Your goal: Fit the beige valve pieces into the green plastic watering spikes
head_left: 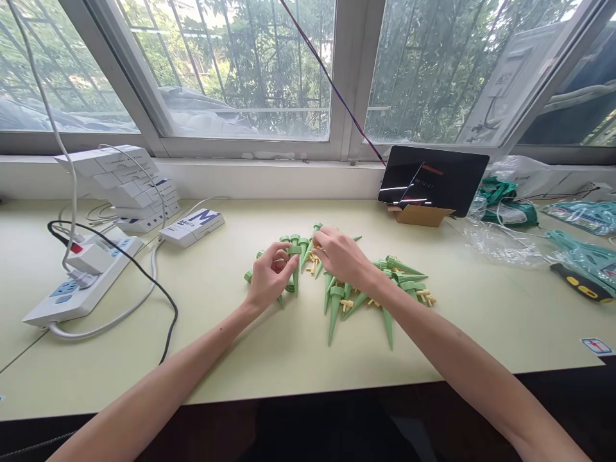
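We are pinching green spike point(295, 274) in left hand point(267, 278); right hand point(341, 256) is resting on spike pile point(399, 274) by yellow connectors point(312, 264), fingers curling, grasp impossible to tell.

A small assembly workroom: window-side bench point(289, 359), power strip point(81, 282), stacked boxes point(129, 186).

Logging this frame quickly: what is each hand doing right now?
Left hand: closed on a green spike.
Right hand: fingers curled on the pile of spikes; a grip cannot be told.
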`<state>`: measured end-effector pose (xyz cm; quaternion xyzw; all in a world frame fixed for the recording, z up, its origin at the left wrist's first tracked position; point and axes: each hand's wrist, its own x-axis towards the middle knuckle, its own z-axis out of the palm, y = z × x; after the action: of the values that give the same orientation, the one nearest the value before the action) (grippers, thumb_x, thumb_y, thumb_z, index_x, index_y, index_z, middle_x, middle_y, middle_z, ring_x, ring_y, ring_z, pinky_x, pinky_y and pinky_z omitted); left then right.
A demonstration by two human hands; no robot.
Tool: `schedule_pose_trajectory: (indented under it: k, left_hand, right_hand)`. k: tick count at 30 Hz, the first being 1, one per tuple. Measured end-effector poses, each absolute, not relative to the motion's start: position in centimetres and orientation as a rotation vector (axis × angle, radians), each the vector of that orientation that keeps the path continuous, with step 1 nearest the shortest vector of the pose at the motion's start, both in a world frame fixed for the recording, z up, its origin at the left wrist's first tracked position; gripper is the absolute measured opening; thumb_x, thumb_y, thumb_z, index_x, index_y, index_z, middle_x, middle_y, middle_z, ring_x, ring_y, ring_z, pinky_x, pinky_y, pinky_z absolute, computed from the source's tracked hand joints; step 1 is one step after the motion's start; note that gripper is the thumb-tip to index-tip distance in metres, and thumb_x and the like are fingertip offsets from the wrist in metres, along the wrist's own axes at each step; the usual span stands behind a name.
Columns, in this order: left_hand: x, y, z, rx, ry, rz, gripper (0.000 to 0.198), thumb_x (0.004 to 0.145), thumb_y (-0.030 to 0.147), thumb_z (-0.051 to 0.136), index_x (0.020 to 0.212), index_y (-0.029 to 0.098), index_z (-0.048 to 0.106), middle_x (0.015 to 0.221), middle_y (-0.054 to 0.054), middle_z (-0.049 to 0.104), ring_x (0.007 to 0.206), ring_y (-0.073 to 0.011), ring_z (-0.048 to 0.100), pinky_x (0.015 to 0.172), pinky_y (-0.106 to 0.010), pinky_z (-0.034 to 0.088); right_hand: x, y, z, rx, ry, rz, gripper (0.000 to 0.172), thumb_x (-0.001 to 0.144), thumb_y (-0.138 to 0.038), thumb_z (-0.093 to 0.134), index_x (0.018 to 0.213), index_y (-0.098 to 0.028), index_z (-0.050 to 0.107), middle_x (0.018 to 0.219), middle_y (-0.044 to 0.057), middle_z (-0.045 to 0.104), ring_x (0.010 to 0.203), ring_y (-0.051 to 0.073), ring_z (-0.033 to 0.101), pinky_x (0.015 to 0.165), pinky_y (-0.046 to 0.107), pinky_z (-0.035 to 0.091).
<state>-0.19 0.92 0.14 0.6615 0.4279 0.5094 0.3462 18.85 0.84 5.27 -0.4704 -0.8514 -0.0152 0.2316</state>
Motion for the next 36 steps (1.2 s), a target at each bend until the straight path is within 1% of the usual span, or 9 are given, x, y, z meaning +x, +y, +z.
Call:
schedule_pose_trajectory:
  k: [5, 7, 10, 12, 15, 20, 24, 29, 36]
  left_hand:
    - [-0.1, 0.9, 0.0, 1.673, 1.078, 1.317, 0.030, 0.084, 0.039, 0.068, 0.106, 0.021, 0.058, 0.065, 0.005, 0.049, 0.045, -0.0050, 0.037, 0.040, -0.018, 0.030]
    - [0.0, 0.8, 0.1, 1.647, 1.077, 1.312, 0.031, 0.084, 0.039, 0.068, 0.106, 0.021, 0.058, 0.064, 0.005, 0.050, 0.043, -0.0050, 0.037, 0.039, -0.018, 0.030]
    - [0.2, 0.6, 0.4, 1.587, 1.036, 1.297, 0.032, 0.084, 0.040, 0.069, 0.106, 0.021, 0.057, 0.063, 0.006, 0.051, 0.042, -0.0051, 0.037, 0.037, -0.018, 0.031]
    - [0.3, 0.4, 0.6, 1.557, 0.997, 1.280, 0.031, 0.084, 0.040, 0.069, 0.105, 0.021, 0.056, 0.062, 0.006, 0.049, 0.042, -0.0049, 0.036, 0.037, -0.017, 0.030]
    - [0.4, 0.2, 0.9, 1.548, 0.961, 1.247, 0.031, 0.085, 0.040, 0.068, 0.107, 0.022, 0.056, 0.059, 0.007, 0.046, 0.041, -0.0048, 0.036, 0.037, -0.017, 0.030]
    - [0.4, 0.0, 1.0, 1.546, 0.933, 1.212, 0.032, 0.087, 0.041, 0.067, 0.111, 0.022, 0.055, 0.060, 0.007, 0.047, 0.041, -0.0054, 0.040, 0.037, -0.016, 0.028]
    - [0.4, 0.1, 0.8, 1.546, 0.903, 1.188, 0.033, 0.088, 0.041, 0.065, 0.112, 0.022, 0.054, 0.063, 0.005, 0.052, 0.041, -0.0057, 0.041, 0.037, -0.017, 0.030]
    - [0.4, 0.1, 0.6, 1.525, 0.869, 1.169, 0.033, 0.089, 0.041, 0.065, 0.113, 0.022, 0.053, 0.069, 0.002, 0.059, 0.041, -0.0062, 0.044, 0.038, -0.018, 0.033]
    - [0.3, 0.1, 0.4, 1.515, 0.843, 1.140, 0.031, 0.091, 0.041, 0.062, 0.115, 0.023, 0.054, 0.078, -0.001, 0.064, 0.041, -0.0059, 0.045, 0.038, -0.019, 0.035]
  right_hand:
    - [19.6, -1.1, 2.9, -1.098, -2.155, 0.070, 0.007, 0.097, -0.016, 0.047, 0.094, -0.016, 0.053, 0.095, 0.008, 0.059, 0.082, 0.018, 0.055, 0.067, 0.027, 0.043]
    - [19.7, -1.4, 1.7, -0.994, -2.084, 0.113, 0.006, 0.097, -0.017, 0.047, 0.094, -0.017, 0.052, 0.092, 0.007, 0.059, 0.081, 0.018, 0.055, 0.070, 0.029, 0.045]
    - [19.6, -1.8, 0.2, -0.930, -1.982, 0.230, 0.004, 0.097, -0.019, 0.048, 0.096, -0.019, 0.051, 0.087, 0.005, 0.060, 0.073, 0.016, 0.056, 0.066, 0.028, 0.046]
    - [19.4, -2.1, -0.4, -0.915, -1.931, 0.313, 0.004, 0.097, -0.019, 0.049, 0.096, -0.020, 0.052, 0.086, 0.004, 0.061, 0.072, 0.015, 0.058, 0.065, 0.027, 0.047]
    - [19.0, -2.6, -0.5, -0.886, -1.872, 0.369, 0.004, 0.096, -0.019, 0.050, 0.097, -0.020, 0.054, 0.087, 0.003, 0.063, 0.074, 0.015, 0.060, 0.068, 0.026, 0.049]
    - [18.8, -2.9, 0.0, -0.862, -1.809, 0.335, 0.011, 0.098, -0.020, 0.049, 0.103, -0.019, 0.059, 0.090, 0.005, 0.065, 0.074, 0.014, 0.060, 0.072, 0.027, 0.050]
    - [18.7, -3.1, 0.2, -0.865, -1.815, 0.324, 0.012, 0.098, -0.020, 0.049, 0.098, -0.020, 0.061, 0.085, 0.004, 0.064, 0.073, 0.015, 0.059, 0.068, 0.027, 0.048]
    - [18.6, -3.2, 0.2, -0.895, -1.796, 0.410, 0.012, 0.098, -0.025, 0.050, 0.092, -0.019, 0.059, 0.082, 0.003, 0.065, 0.071, 0.015, 0.060, 0.068, 0.027, 0.048]
    - [18.7, -3.2, 0.0, -0.957, -1.749, 0.509, 0.015, 0.097, -0.031, 0.050, 0.091, -0.020, 0.057, 0.076, 0.001, 0.063, 0.064, 0.013, 0.058, 0.061, 0.026, 0.048]
